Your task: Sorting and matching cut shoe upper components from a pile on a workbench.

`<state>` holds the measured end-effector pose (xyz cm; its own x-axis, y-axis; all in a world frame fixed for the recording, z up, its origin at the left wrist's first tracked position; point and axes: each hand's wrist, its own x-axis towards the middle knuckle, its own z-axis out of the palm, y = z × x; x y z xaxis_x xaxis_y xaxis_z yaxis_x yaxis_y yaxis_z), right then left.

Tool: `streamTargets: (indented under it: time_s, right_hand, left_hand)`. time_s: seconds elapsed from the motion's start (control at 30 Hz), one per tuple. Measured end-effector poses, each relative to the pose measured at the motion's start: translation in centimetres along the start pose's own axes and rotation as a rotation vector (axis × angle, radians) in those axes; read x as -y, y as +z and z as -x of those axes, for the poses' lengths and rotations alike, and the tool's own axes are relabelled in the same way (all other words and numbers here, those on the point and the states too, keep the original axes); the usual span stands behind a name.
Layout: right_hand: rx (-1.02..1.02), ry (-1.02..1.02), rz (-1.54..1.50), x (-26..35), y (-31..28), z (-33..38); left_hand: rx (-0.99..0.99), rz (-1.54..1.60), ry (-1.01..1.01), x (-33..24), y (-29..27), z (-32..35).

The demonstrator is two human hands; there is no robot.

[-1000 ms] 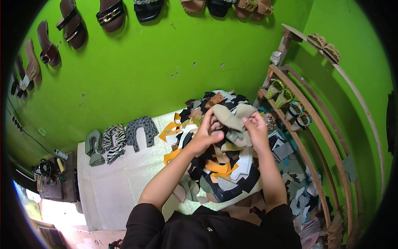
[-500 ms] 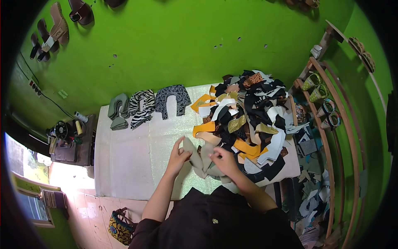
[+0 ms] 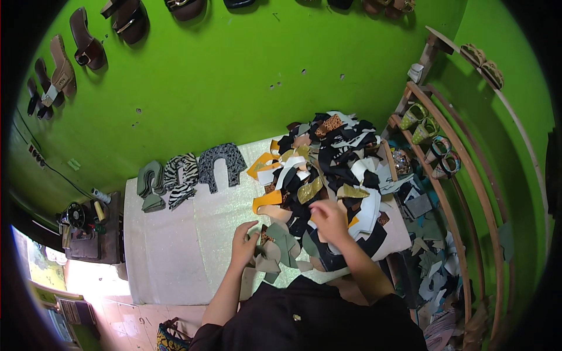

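The white glittery desk (image 3: 170, 257) lay bare on its left half, reaching to its near edge. The left hand (image 3: 243, 244) rested open-fingered on a small stack of grey-green cut leather pieces (image 3: 280, 248) just right of its fingers. The right hand (image 3: 329, 219), fingers curled, pressed into the big heap of mixed-colour leather cutouts (image 3: 328, 169); its grip could not be told.

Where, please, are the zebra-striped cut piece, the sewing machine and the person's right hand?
zebra-striped cut piece (image 3: 180, 178): head view, middle of its striped arch.
sewing machine (image 3: 77, 217): head view, on its black body at the table's left end.
right hand (image 3: 329, 219): head view, back of the hand.
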<state>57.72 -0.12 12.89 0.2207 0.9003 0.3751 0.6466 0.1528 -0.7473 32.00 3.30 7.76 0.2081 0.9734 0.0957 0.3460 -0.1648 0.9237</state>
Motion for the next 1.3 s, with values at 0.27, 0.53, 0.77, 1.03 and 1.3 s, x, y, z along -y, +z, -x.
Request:
streamTargets:
  time_s: [0.27, 0.53, 0.77, 1.03, 1.3]
  right_hand:
    - [0.024, 0.243, 0.609, -8.0, -8.7, -7.5]
    - [-0.038, 0.073, 0.710, -14.2, -10.8, -9.7]
    - [0.178, 0.405, 1.000, -17.7, -12.5, -10.2]
    - [0.046, -0.011, 0.189, -10.8, -10.7, -13.2]
    - [0.323, 0.117, 0.813, -14.7, -10.7, -11.4]
  left_hand:
    - [-0.096, -0.166, 0.172, -5.4, 3.1, -3.1]
    - [0.143, -0.420, 0.584, -10.0, 8.3, -8.3]
    - [0.279, -0.574, 0.701, -10.2, 11.7, -11.3]
    - [0.285, -0.681, 0.593, -7.5, 12.1, -11.7]
    - [0.256, -0.649, 0.585, -6.2, 12.0, -11.2]
